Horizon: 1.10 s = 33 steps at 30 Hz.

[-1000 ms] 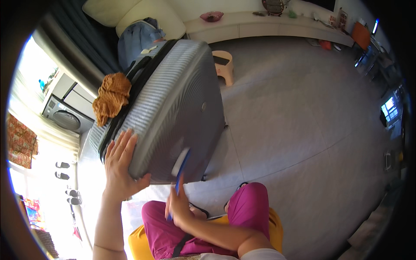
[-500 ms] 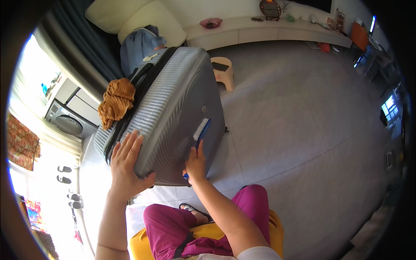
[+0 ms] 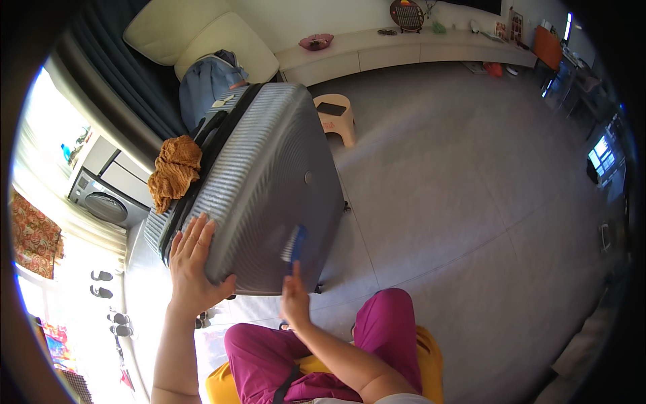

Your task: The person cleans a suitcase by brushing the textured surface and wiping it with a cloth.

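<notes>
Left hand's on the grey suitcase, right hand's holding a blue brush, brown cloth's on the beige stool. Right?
One fix: the brown cloth isn't on the beige stool; the head view shows it lying on the upper side of the grey suitcase. The rest holds: left hand on the suitcase, right hand holding a blue brush.

The right hand (image 3: 295,303) partly hides the blurred brush (image 3: 297,245)

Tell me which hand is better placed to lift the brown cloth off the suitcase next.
Probably the left hand: it rests on the suitcase, fingers extended and without a tool, close to the brown cloth. The right hand is farther away and grips the blue brush.
</notes>
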Available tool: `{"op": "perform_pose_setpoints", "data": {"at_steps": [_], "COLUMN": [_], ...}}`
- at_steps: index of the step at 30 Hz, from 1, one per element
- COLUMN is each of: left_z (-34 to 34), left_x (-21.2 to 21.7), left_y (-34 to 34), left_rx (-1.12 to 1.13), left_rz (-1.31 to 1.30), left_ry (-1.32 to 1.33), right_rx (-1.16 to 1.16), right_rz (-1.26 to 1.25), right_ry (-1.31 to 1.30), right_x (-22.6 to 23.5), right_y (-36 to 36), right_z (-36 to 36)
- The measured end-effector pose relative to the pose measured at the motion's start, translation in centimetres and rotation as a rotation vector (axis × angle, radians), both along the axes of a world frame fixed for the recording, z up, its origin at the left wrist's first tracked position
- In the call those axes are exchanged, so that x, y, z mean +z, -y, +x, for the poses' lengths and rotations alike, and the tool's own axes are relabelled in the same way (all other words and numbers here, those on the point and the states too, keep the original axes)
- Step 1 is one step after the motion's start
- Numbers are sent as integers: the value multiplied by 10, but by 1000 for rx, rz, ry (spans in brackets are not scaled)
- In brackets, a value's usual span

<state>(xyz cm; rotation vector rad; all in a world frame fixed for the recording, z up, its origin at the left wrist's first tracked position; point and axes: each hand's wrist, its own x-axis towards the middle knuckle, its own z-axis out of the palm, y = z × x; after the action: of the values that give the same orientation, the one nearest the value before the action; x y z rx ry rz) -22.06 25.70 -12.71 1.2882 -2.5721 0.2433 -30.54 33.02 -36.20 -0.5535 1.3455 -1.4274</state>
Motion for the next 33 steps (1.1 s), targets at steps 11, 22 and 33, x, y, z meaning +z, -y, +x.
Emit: {"op": "perform_pose_setpoints", "data": {"at_steps": [11, 22, 33], "left_z": [3, -18, -63], "left_x": [-3, 21, 31], "left_y": [-1, -2, 67], "left_rx": [14, 18, 172], "left_rz": [2, 106, 356], "left_ry": [-3, -70, 208], "right_rx": [39, -32, -101], "right_rz": [149, 95, -301], "right_ry": [-11, -162, -390], "right_x": [-28, 3, 45], "right_y": [-3, 65, 36], "right_z": [4, -61, -34]}}
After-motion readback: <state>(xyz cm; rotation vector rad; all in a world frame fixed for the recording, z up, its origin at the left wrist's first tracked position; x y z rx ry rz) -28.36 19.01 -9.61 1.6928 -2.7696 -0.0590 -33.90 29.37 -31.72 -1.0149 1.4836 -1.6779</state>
